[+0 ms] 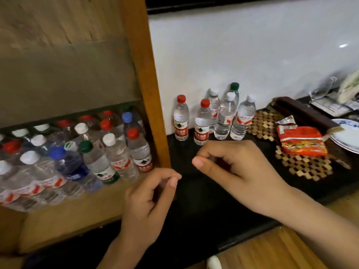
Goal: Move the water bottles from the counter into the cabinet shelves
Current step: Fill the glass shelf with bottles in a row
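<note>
Both hands hang over the dark surface (194, 200) and hold nothing. Left hand (149, 199) has its fingers loosely curled, thumb near the fingertips, just in front of the cabinet's wooden post (143, 74). Right hand (237, 171) is loosely curled too, thumb sticking out to the left, a little nearer the wall.

Just behind the right hand, six water bottles stand upright by the white wall (252, 55). Two red-capped bottles (181, 118) stand in front on the left. Three white-capped bottles (242, 119) and one green-capped bottle (234, 92) stand close together on the right.

Left of the post, the cabinet shelf (77, 206) is packed with many bottles (93, 152) with red, white, blue and green caps. Only its front strip is bare.

Right of the bottles lies a woven mat (303, 166) with a red snack packet (301, 141) on it. A blue-and-white plate (347, 136) sits at the far right.

Between the hands and the standing bottles, the surface is bare.
</note>
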Tool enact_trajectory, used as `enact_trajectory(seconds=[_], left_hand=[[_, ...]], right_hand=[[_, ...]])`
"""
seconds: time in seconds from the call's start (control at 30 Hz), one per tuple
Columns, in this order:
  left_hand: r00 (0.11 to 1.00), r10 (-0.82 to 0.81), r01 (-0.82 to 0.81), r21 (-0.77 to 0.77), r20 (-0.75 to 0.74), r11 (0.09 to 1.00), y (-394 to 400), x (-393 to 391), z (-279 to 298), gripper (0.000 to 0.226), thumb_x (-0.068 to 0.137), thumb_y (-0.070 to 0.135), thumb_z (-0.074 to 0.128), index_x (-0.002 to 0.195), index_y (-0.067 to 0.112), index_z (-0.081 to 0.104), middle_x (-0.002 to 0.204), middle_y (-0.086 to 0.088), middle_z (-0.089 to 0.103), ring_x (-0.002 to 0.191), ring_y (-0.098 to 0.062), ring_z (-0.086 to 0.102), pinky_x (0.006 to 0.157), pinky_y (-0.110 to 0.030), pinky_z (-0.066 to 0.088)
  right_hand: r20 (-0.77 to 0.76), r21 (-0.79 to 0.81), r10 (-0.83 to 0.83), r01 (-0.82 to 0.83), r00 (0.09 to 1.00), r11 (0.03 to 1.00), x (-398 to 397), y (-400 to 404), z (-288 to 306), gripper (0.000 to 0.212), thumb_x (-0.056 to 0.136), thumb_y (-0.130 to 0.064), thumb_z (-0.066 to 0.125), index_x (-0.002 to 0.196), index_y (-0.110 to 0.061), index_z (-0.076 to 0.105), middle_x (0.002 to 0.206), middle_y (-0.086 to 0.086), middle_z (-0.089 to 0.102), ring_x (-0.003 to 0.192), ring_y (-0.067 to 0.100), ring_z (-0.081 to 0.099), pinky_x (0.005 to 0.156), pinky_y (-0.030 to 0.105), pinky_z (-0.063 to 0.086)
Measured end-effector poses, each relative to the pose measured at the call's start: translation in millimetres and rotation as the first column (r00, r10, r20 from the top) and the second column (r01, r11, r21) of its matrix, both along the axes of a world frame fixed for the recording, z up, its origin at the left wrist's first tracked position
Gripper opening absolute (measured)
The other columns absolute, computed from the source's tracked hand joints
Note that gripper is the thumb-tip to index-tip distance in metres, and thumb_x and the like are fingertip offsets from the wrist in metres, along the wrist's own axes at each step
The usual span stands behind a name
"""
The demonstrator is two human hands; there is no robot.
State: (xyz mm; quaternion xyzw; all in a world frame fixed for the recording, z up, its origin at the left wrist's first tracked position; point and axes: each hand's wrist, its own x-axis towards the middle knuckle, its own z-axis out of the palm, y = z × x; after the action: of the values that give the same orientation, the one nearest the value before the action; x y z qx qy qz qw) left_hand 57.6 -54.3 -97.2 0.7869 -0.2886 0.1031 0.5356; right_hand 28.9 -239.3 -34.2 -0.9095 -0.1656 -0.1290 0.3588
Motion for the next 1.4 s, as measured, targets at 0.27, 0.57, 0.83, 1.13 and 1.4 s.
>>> enact_trajectory(seconds=[0.27, 0.57, 0.83, 1.13, 1.4], left_hand=[[0.972, -0.082, 0.111, 0.123, -0.220, 0.986, -102, 23, -56, 0.010, 0.091, 0.030, 0.053, 0.088, 0.036, 0.060, 0.068, 0.016, 0.059, 0.064, -0.006, 0.059, 0.057, -0.010, 0.042], [0.844, -0.007, 0.104, 0.152, -0.536, 0.983, -193, 99, -125, 0.018, 0.092, 0.018, 0.051, 0.092, 0.034, 0.059, 0.078, 0.012, 0.062, 0.073, 0.000, 0.060, 0.062, -0.010, 0.047], [0.841, 0.130, -0.101, 0.082, -0.525, 0.991, -286, 184, -138, 0.073, 0.082, 0.014, 0.067, 0.141, 0.016, 0.025, 0.140, -0.002, 0.037, 0.128, -0.014, 0.038, 0.103, -0.025, 0.033], [0.868, 0.293, -0.290, 0.070, -0.401, 0.955, -324, 232, -124, 0.074, 0.079, 0.030, 0.070, 0.139, 0.013, 0.030, 0.142, -0.010, 0.029, 0.133, -0.027, 0.033, 0.109, -0.047, 0.033], [0.908, 0.301, -0.223, 0.270, -0.292, 0.936, -322, 238, -124, 0.063, 0.080, 0.028, 0.070, 0.133, 0.015, 0.039, 0.138, -0.009, 0.030, 0.133, -0.028, 0.032, 0.111, -0.047, 0.030]], right_hand=[[-0.177, 0.046, -0.248, 0.260, 0.953, 0.965, 9, -96, -97, 0.027, 0.091, -0.045, 0.044, 0.074, -0.028, 0.057, 0.061, -0.007, 0.055, 0.060, 0.009, 0.055, 0.055, 0.031, 0.045], [-0.428, 0.210, -0.474, 0.595, 0.770, 0.776, 76, -195, -199, 0.019, 0.091, -0.033, 0.053, 0.076, -0.022, 0.061, 0.067, -0.003, 0.061, 0.066, 0.012, 0.060, 0.071, 0.047, 0.053], [-0.437, 0.280, -0.556, 0.694, 0.707, 0.663, 174, -263, -209, 0.067, 0.075, -0.026, 0.075, 0.130, -0.011, 0.039, 0.122, 0.008, 0.051, 0.112, 0.022, 0.052, 0.089, 0.029, 0.044], [-0.445, 0.275, -0.398, 0.545, 0.802, 0.792, 219, -277, -195, 0.086, 0.065, -0.018, 0.081, 0.135, -0.011, 0.030, 0.114, -0.003, 0.051, 0.101, 0.011, 0.048, 0.076, 0.015, 0.037], [-0.448, 0.082, -0.402, 0.484, 0.799, 0.871, 218, -283, -186, 0.070, 0.078, -0.027, 0.071, 0.133, -0.008, 0.032, 0.123, 0.013, 0.057, 0.110, 0.030, 0.055, 0.084, 0.032, 0.043]])
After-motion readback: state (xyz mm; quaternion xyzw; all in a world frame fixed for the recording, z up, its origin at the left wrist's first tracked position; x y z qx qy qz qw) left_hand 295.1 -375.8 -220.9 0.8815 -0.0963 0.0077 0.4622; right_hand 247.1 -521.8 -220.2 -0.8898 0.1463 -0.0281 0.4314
